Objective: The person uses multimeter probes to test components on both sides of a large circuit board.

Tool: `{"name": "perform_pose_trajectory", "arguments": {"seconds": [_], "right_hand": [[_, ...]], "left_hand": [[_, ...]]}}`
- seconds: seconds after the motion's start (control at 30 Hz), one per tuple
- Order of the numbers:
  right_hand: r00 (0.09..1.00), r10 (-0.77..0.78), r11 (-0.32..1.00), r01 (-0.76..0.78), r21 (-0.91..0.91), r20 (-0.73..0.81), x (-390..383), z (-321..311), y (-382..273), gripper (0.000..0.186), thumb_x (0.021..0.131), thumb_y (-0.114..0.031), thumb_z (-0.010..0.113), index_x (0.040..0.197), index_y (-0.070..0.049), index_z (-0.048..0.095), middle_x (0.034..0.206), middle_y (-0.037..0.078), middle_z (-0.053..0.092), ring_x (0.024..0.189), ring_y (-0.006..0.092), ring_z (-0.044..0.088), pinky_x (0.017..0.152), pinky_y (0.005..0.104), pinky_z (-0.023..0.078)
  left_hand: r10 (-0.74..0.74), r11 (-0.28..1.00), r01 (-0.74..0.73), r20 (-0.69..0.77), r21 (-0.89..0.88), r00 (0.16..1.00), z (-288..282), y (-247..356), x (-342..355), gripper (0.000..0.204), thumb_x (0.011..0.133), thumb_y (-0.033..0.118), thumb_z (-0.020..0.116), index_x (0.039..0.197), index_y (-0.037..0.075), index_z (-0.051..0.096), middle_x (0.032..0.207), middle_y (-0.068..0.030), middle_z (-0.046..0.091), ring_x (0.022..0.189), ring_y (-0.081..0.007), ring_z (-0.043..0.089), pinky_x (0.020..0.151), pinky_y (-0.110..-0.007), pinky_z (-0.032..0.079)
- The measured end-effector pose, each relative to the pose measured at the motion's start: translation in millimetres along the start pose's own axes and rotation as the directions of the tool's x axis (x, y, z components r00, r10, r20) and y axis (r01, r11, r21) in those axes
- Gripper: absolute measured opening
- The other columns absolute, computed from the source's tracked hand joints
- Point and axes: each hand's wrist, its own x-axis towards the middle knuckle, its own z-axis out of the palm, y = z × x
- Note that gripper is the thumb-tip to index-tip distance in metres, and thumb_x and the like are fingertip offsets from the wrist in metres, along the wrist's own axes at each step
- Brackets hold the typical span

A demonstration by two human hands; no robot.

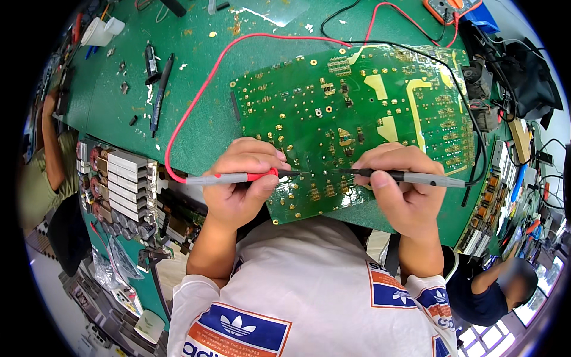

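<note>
A large green circuit board (285,107) lies on the green bench with its solder points and gold pads facing up. My left hand (241,178) is closed round a red and grey test probe (229,178), its tip pointing right over the board's lower part. In my right hand (407,184) is a black and grey test probe (416,178), pointing left. The two tips are close together but apart; whether they touch the board I cannot tell. A red lead and a black lead run from the probes toward an orange multimeter (451,7) at the far right.
A black pen-like tool (161,95) and another black tool (151,62) lie left of the board. Boards with metal heatsinks (126,184) stand at the left; more electronics (489,202) fill the right edge. One person (50,160) is at far left, another (488,291) at lower right.
</note>
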Motion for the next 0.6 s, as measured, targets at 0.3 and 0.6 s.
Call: {"name": "perform_pose_trajectory", "arguments": {"seconds": [0.3,0.6], "right_hand": [[1.0,-0.008,1.0,0.008,-0.029,0.005,1,-4,5,0.006,0.079,0.002,0.07,0.085,0.003,0.068,0.08,0.013,0.07,0.066,0.0177,0.067,0.058,0.0267,0.052],[0.998,-0.049,0.998,0.05,0.035,-0.026,2,-3,9,0.004,0.083,0.004,0.067,0.086,0.005,0.066,0.079,0.014,0.069,0.068,0.0181,0.067,0.059,0.0268,0.053]], "left_hand": [[-0.079,0.997,0.079,-0.031,-0.014,0.996,5,3,4,0.021,0.09,0.005,0.07,0.105,0.004,0.056,0.091,-0.0143,0.073,0.088,-0.0267,0.07,0.081,-0.038,0.053],[-0.131,0.991,0.133,-0.071,0.019,0.989,13,4,4,0.023,0.089,0.005,0.072,0.106,0.004,0.057,0.09,-0.0147,0.074,0.089,-0.0264,0.07,0.083,-0.037,0.052]]}}
